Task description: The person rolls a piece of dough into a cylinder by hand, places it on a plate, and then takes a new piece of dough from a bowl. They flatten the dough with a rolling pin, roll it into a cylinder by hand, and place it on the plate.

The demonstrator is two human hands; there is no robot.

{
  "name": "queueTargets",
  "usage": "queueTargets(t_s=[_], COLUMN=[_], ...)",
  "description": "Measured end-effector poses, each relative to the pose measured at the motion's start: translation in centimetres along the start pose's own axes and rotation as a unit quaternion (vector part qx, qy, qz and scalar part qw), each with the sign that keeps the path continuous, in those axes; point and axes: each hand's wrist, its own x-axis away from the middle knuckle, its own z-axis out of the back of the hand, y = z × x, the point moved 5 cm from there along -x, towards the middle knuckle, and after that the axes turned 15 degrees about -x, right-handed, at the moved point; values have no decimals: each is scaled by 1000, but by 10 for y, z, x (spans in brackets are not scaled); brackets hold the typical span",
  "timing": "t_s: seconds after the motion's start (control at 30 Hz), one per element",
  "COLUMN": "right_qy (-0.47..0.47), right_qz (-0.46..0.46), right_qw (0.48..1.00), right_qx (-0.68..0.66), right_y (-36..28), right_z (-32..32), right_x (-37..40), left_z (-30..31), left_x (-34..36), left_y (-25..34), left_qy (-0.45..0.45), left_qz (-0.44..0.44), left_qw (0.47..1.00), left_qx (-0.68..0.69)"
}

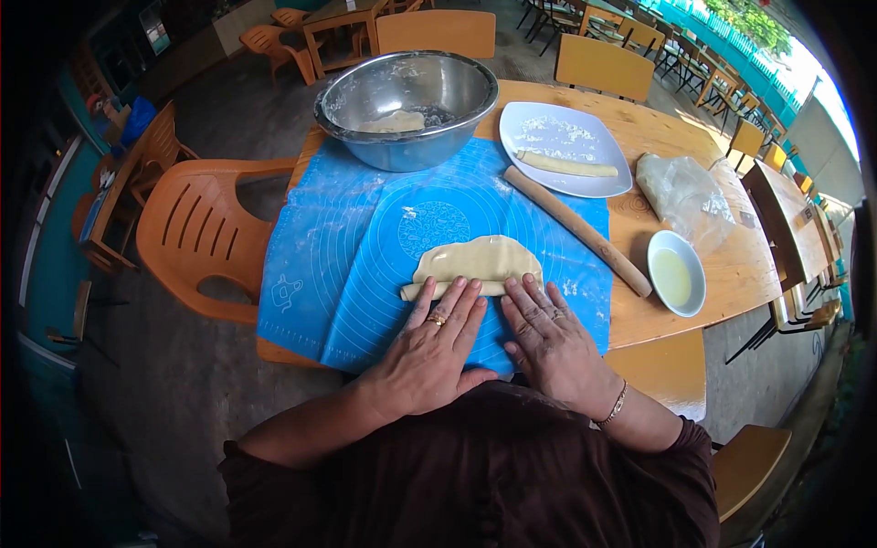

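Note:
A flat sheet of dough [477,257] lies on the blue silicone mat [365,315], its near edge rolled up into a thin tube. My left hand [437,340] lies flat with fingertips on the left part of that rolled edge. On the right part rest the stretched fingers of my right hand [554,345]. Both palms face down, and neither hand grips anything. To the right, a wooden rolling pin [579,232] lies slanted across the mat's edge. A finished-looking roll of dough [566,164] sits on the floured white plate [598,139].
A large steel bowl [402,151] with dough [397,121] in it stands at the mat's far edge. Right of the rolling pin are a small bowl of pale yellowish liquid [672,276] and a plastic bag [681,192]. An orange chair [206,233] stands at the left.

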Motion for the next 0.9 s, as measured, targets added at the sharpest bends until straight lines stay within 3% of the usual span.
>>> queueTargets(t_s=[0.3, 0.4, 0.5, 0.67, 0.9], right_qy=[23, 35, 49, 9, 20], right_qz=[-45, -51, -28, -5, -34], right_qw=[999, 998, 998, 1000, 999], right_qx=[-2, 9, 9, 16, 25], right_y=[33, 36, 22, 9, 36], right_z=[2, 6, 14, 3, -1], right_x=[-34, -40, -32, -15, -38], left_z=[8, 7, 19, 10, 4], left_x=[-24, -25, -18, -3, -21], left_y=[-28, -37, -31, -12, -31], left_qy=[4, 10, 17, -16, -8], left_qz=[8, 52, 40, 27, 43], left_qw=[1000, 998, 999, 999, 999], left_qx=[20, 30, 21, 10, -4])
